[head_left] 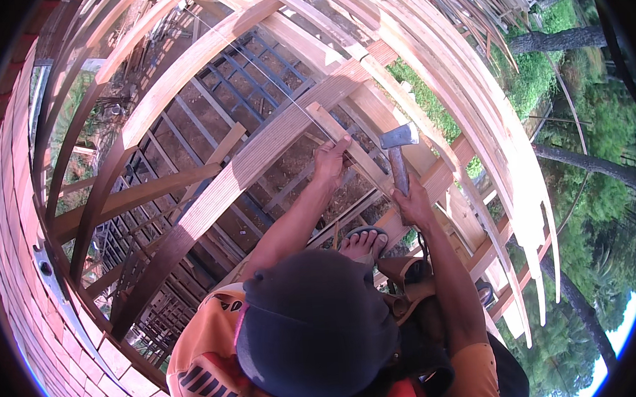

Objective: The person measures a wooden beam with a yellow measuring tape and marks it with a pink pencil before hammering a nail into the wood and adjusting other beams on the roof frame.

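Gripped hammer (399, 151) in right hand (413, 204), left hand (330, 162) pinched on thin batten (344, 141) against rafter (258, 158): nailing step, likely needing a steady, aimed blow.

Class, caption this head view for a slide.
Right hand raises a hammer; left hand steadies a wooden batten on roof framing.

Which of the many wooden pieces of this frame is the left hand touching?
The left hand rests on the thin pale wooden batten lying diagonally across the broad curved beam; the other pieces are wider and untouched.

Bright daylight, sharp centre, strong fisheye bending, dark rim.
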Available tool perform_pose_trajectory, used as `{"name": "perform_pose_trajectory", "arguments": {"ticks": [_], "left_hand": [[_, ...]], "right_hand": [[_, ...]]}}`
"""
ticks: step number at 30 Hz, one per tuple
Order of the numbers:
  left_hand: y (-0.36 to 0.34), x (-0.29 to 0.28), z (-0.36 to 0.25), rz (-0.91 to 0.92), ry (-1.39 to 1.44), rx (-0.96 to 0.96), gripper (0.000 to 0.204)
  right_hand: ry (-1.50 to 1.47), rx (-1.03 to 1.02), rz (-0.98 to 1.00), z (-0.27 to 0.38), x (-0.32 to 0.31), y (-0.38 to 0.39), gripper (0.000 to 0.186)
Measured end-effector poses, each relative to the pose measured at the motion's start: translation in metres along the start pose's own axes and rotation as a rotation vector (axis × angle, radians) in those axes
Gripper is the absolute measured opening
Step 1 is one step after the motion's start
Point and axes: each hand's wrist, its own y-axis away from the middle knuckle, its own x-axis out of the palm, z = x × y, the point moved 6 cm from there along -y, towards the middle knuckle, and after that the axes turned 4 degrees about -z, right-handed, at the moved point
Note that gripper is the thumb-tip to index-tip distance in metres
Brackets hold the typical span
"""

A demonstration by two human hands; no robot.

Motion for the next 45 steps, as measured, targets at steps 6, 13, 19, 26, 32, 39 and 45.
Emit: {"name": "perform_pose_trajectory", "arguments": {"ticks": [6, 13, 19, 26, 32, 39, 45], "left_hand": [[0.001, 0.002, -0.003, -0.006, -0.068, 0.001, 0.024], [0.008, 0.006, -0.004, 0.240, 0.168, 0.023, 0.033], [0.004, 0.004, 0.003, 0.075, 0.038, 0.026, 0.032], [0.012, 0.003, -0.010, 0.000, 0.027, 0.030, 0.024], [0.007, 0.007, -0.009, 0.017, 0.093, 0.013, 0.023], [-0.006, -0.001, -0.006, 0.059, -0.002, 0.065, 0.023], [-0.029, -0.021, 0.004, 0.093, -0.099, -0.015, 0.033]], "right_hand": [[0.024, -0.032, -0.013, 0.009, -0.013, -0.006, 0.037], [-0.120, 0.060, 0.007, 0.038, -0.029, -0.023, 0.030], [-0.230, 0.149, 0.094, 0.047, -0.023, -0.024, 0.029], [-0.225, 0.105, 0.130, 0.053, -0.014, -0.022, 0.037], [-0.174, 0.104, 0.093, 0.042, -0.023, -0.018, 0.044], [-0.071, 0.035, 0.009, 0.046, -0.030, 0.003, 0.033], [-0.089, -0.014, 0.031, 0.059, -0.031, 0.051, 0.031]]}}
